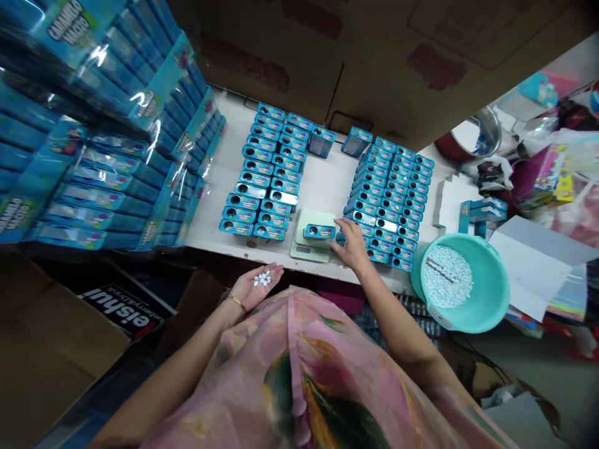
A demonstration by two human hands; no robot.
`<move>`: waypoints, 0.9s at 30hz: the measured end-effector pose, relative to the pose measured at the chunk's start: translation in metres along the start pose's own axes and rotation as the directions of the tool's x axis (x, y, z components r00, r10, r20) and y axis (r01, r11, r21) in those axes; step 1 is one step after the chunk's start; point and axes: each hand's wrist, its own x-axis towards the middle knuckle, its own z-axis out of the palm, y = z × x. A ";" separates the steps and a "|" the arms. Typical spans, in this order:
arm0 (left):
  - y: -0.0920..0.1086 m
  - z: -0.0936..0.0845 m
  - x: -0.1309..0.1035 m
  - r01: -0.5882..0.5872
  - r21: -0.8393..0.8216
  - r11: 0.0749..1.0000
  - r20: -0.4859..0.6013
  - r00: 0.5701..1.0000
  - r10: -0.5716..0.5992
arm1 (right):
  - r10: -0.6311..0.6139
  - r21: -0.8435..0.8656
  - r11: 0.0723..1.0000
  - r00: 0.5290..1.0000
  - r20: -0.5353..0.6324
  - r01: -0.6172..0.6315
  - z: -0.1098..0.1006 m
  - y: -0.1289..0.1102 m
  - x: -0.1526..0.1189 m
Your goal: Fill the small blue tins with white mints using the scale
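Observation:
My left hand is palm up at the table's front edge, with fingers stretched out and several small white mints resting in it. On a pale green scale lies a blue mint tin with a dark round opening in its top. My right hand is at the tin's right end, thumb and fingers apart; whether they touch it I cannot tell. Close beside that hand stand rows of similar blue tins. More rows of tins stand left of the scale.
Stacked blue display boxes rise at the left. Large cardboard cartons close off the back of the white table. A turquoise basin of white mints stands front right. Beyond it are papers, bags and a metal pot.

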 end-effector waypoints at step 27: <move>0.045 -0.023 -0.012 -0.179 -0.129 0.975 -0.248 0.958 0.143 | 0.155 -0.084 0.982 0.979 -0.136 -0.167 0.035 0.047 0.237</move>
